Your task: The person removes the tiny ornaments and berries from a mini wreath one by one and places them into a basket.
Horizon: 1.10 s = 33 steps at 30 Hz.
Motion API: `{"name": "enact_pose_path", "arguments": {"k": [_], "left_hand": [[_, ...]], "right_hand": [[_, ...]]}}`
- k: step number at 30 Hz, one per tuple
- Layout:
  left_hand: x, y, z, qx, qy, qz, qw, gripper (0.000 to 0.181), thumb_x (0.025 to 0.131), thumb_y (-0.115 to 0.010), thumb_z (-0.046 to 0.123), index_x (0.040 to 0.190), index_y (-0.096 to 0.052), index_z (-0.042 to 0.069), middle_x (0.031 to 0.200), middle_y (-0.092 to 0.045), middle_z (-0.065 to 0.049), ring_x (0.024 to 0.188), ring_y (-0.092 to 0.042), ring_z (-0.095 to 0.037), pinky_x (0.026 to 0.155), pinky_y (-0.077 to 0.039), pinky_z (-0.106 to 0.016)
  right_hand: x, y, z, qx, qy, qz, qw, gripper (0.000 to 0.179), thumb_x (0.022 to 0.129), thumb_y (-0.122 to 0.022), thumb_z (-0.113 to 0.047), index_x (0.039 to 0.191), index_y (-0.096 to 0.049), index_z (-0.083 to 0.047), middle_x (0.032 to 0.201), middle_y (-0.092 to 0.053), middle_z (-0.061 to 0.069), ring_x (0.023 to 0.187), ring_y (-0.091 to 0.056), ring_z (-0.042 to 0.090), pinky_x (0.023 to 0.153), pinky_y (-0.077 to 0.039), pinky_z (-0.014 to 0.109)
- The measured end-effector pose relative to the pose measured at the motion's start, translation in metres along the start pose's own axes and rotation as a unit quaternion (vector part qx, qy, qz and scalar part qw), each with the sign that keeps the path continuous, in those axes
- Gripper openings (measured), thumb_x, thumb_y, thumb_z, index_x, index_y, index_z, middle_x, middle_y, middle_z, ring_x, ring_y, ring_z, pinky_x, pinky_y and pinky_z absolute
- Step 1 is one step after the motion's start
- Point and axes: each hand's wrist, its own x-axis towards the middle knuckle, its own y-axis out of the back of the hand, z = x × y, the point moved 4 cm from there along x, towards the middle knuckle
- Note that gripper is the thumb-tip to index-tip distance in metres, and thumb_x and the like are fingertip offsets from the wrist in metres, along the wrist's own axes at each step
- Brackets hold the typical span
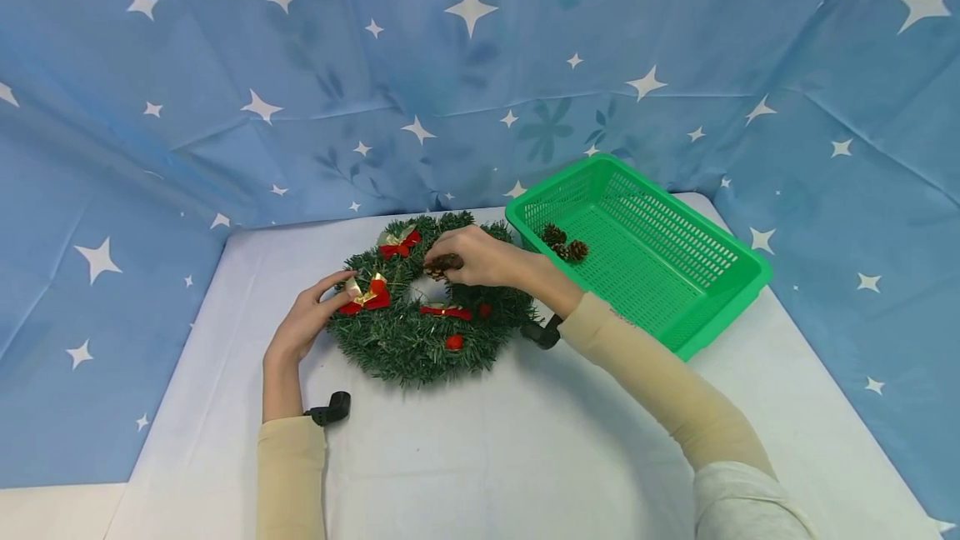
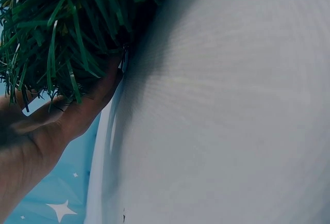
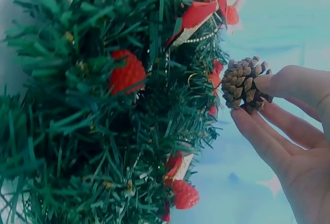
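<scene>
A green tinsel wreath (image 1: 401,348) lies on the white table, trimmed with red-and-gold bows (image 1: 367,297) and red raspberry-like berries (image 3: 127,73). My left hand (image 1: 300,323) grips its left edge, the thumb beside a bow and other fingers (image 2: 90,105) at the outer side of the greenery. Above the wreath's centre opening, my right hand (image 1: 483,258) pinches a brown pinecone (image 3: 241,83) between thumb and fingertips. In the right wrist view the pinecone overlaps the far edge of the greenery, near a red decoration.
Right of the wreath stands a green plastic basket (image 1: 726,298), tilted at an angle, with several pinecones (image 1: 576,251) in its left corner. A blue curtain (image 1: 420,48) with white stars surrounds the table (image 1: 420,473) at the back and sides.
</scene>
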Motion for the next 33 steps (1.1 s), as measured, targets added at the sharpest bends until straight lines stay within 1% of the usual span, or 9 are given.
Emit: {"name": "enact_pose_path", "arguments": {"k": [5, 8, 11, 12, 16, 19, 24, 30, 33], "left_hand": [[0.001, -0.001, -0.001, 0.000, 0.001, 0.000, 1.0000, 0.068, 0.104, -0.063, 0.038, 0.162, -0.036, 0.015, 0.173, -0.009, -0.013, 0.158, -0.006, -0.043, 0.120, -0.016, -0.073], [0.002, -0.002, -0.002, 0.001, 0.002, 0.000, 1.0000, 0.068, 0.104, -0.063, 0.038, 0.162, -0.036, 0.016, 0.173, -0.008, -0.012, 0.159, -0.005, -0.043, 0.121, -0.016, -0.073], [0.002, -0.002, -0.001, 0.001, 0.003, 0.001, 1.0000, 0.067, 0.104, -0.063, 0.038, 0.162, -0.037, 0.016, 0.173, -0.009, -0.012, 0.159, -0.005, -0.043, 0.121, -0.017, -0.072], [0.002, -0.002, -0.001, 0.002, 0.003, 0.001, 1.0000, 0.067, 0.104, -0.063, 0.038, 0.162, -0.037, 0.016, 0.173, -0.009, -0.012, 0.159, -0.005, -0.043, 0.121, -0.017, -0.072], [0.002, -0.001, -0.002, 0.004, 0.005, 0.002, 1.0000, 0.068, 0.103, -0.064, 0.040, 0.162, -0.037, 0.017, 0.173, -0.009, -0.012, 0.159, -0.006, -0.042, 0.121, -0.017, -0.071], [0.002, -0.001, -0.003, 0.003, 0.009, 0.002, 1.0000, 0.069, 0.103, -0.064, 0.040, 0.162, -0.036, 0.017, 0.174, -0.008, -0.012, 0.159, -0.005, -0.043, 0.121, -0.016, -0.072], [0.002, -0.001, -0.004, -0.001, 0.013, 0.003, 0.9999, 0.069, 0.103, -0.064, 0.040, 0.162, -0.036, 0.017, 0.174, -0.007, -0.011, 0.158, -0.005, -0.044, 0.120, -0.016, -0.073], [0.001, 0.000, -0.003, 0.000, 0.009, 0.000, 1.0000, 0.068, 0.104, -0.062, 0.040, 0.162, -0.035, 0.016, 0.173, -0.007, -0.012, 0.158, -0.006, -0.045, 0.121, -0.017, -0.073], [0.001, -0.001, -0.003, -0.001, 0.006, -0.001, 1.0000, 0.068, 0.104, -0.062, 0.039, 0.162, -0.035, 0.016, 0.173, -0.007, -0.013, 0.158, -0.008, -0.045, 0.121, -0.017, -0.072]], "right_hand": [[-0.004, 0.005, 0.003, -0.004, -0.003, 0.008, 1.0000, 0.035, 0.093, -0.068, 0.003, 0.128, -0.071, -0.002, 0.129, -0.070, 0.015, 0.107, -0.070, 0.027, 0.087, -0.059, 0.033], [-0.008, 0.008, 0.005, -0.010, -0.006, 0.010, 0.9999, 0.035, 0.094, -0.068, 0.002, 0.128, -0.071, -0.003, 0.128, -0.070, 0.015, 0.094, -0.069, 0.022, 0.079, -0.056, 0.028], [-0.011, 0.012, 0.007, -0.014, -0.006, 0.013, 0.9998, 0.034, 0.094, -0.068, 0.001, 0.128, -0.072, -0.004, 0.127, -0.070, 0.015, 0.085, -0.065, 0.020, 0.071, -0.049, 0.028], [-0.013, 0.013, 0.008, -0.016, -0.005, 0.016, 0.9997, 0.034, 0.094, -0.068, 0.001, 0.128, -0.072, -0.004, 0.126, -0.070, 0.014, 0.084, -0.064, 0.020, 0.070, -0.048, 0.028], [-0.017, 0.017, 0.011, -0.020, -0.001, 0.029, 0.9994, 0.032, 0.093, -0.069, 0.003, 0.125, -0.073, -0.002, 0.121, -0.071, 0.015, 0.093, -0.070, 0.025, 0.073, -0.057, 0.029], [-0.021, 0.021, 0.013, -0.019, 0.002, 0.040, 0.9990, 0.032, 0.092, -0.069, 0.005, 0.123, -0.073, 0.000, 0.120, -0.071, 0.017, 0.093, -0.073, 0.027, 0.075, -0.061, 0.030], [-0.029, 0.028, 0.018, -0.021, -0.016, 0.048, 0.9985, 0.034, 0.092, -0.069, 0.006, 0.125, -0.073, -0.001, 0.124, -0.071, 0.016, 0.100, -0.072, 0.027, 0.078, -0.059, 0.033], [-0.037, 0.036, 0.024, -0.015, -0.033, 0.054, 0.9979, 0.036, 0.092, -0.068, 0.005, 0.127, -0.072, -0.002, 0.130, -0.069, 0.015, 0.086, -0.067, 0.022, 0.072, -0.054, 0.033], [-0.042, 0.040, 0.026, -0.014, -0.042, 0.059, 0.9973, 0.037, 0.092, -0.068, 0.005, 0.128, -0.072, -0.002, 0.133, -0.067, 0.017, 0.082, -0.067, 0.022, 0.071, -0.054, 0.032]]}}
